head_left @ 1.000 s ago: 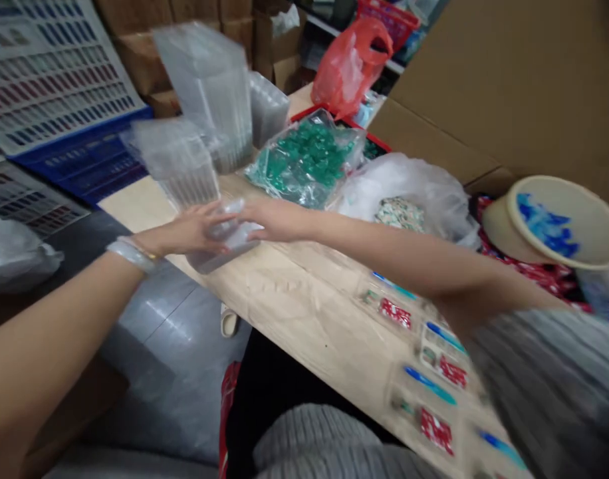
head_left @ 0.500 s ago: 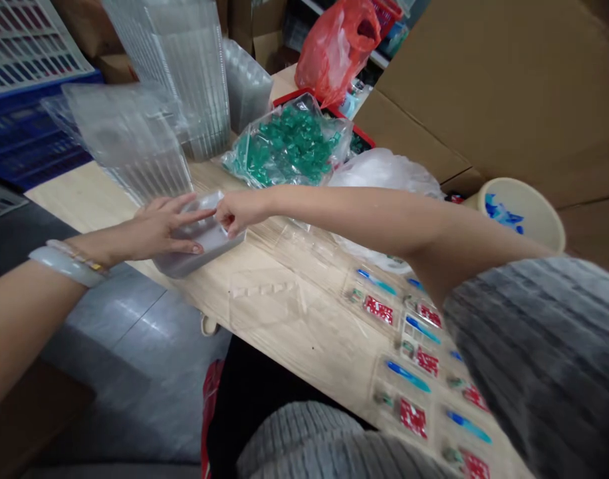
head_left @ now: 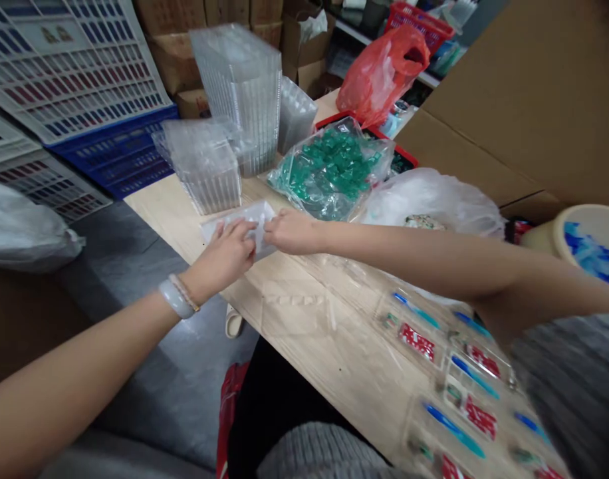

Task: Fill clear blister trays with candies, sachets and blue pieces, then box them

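Left hand (head_left: 228,256) is lying over a clear plastic tray piece (head_left: 264,213), fingers spread. Right hand (head_left: 293,233) is bunching its fingers at that piece's right edge; can't tell if they're pinching it. Piece is sitting on the table (head_left: 357,379), right under both hands; can't tell if it's one layer or several.

Progress: at least five packs (head_left: 417,339) are lying right of and nearer than the right hand, each showing blue, most with a red packet visible. They look filled; some are cut off by frame or sleeve, so no full count. Lids: can't tell.

Left to do, my read: one transparent tray (head_left: 294,309) is lying just nearer than the hands, looking unfilled. Short tray stack (head_left: 209,166) is standing just beyond the left hand, tall stack (head_left: 242,100) behind it. Green pieces (head_left: 334,163) are waiting bagged beyond the right hand, blue ones (head_left: 591,249) in a tub well right of it. Plenty remaining.
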Demonstrator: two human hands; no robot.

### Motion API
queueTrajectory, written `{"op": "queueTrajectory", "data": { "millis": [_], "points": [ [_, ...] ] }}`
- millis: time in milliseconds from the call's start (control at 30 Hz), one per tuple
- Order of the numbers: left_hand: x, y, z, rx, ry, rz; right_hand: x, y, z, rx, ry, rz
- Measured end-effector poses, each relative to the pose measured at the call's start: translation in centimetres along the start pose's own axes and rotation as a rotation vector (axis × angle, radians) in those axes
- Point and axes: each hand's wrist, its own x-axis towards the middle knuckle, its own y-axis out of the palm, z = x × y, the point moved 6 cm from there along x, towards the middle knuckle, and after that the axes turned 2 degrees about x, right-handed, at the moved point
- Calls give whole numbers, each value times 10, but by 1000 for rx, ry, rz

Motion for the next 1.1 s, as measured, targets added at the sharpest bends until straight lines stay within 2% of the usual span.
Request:
{"op": "queueTrajectory", "data": {
  "millis": [67, 167, 233, 300, 367, 433, 500, 567, 633, 767, 900, 1000, 1033, 1100],
  "points": [
    [0, -12, -4, -45, 0, -54, -1, -8, 3, -51, 1, -55],
    [-1, -50, -3, -124, 13, -181, -16, -38, 3, -66, 57, -196],
    [-2, -79, 5, -169, -15, -299, -43, -59, 4, -35, 171, -301],
    [-2, -93, 17, -188, -37, -364, -82, -69, 10, 41, 315, -382],
    [4, -81, 23, -160, 0, -285, -121, -62, 23, 162, 400, -407],
    [11, -47, 24, -72, 50, -78, -148, -44, 35, 242, 452, -399],
    [14, -12, 25, 30, 0, 89, -162, -25, 41, 242, 539, -393],
    [9, 6, 27, 101, -105, 145, -160, -10, 41, 182, 620, -376],
    [-3, 9, 31, 144, -223, 141, -143, -1, 39, 108, 614, -327],
    [-26, -2, 44, 195, -434, 123, -91, 18, 25, 13, 529, -217],
    [-31, -7, 50, 202, -517, 64, -51, 43, 10, 11, 460, -161],
    [-27, -10, 40, 225, -491, -23, -42, 56, 7, 40, 448, -165],
    [-23, -10, 31, 233, -438, -65, -44, 57, 7, 54, 465, -180],
    [-10, -5, 4, 209, -230, -97, -52, 56, 10, 82, 501, -227]
  ]
}}
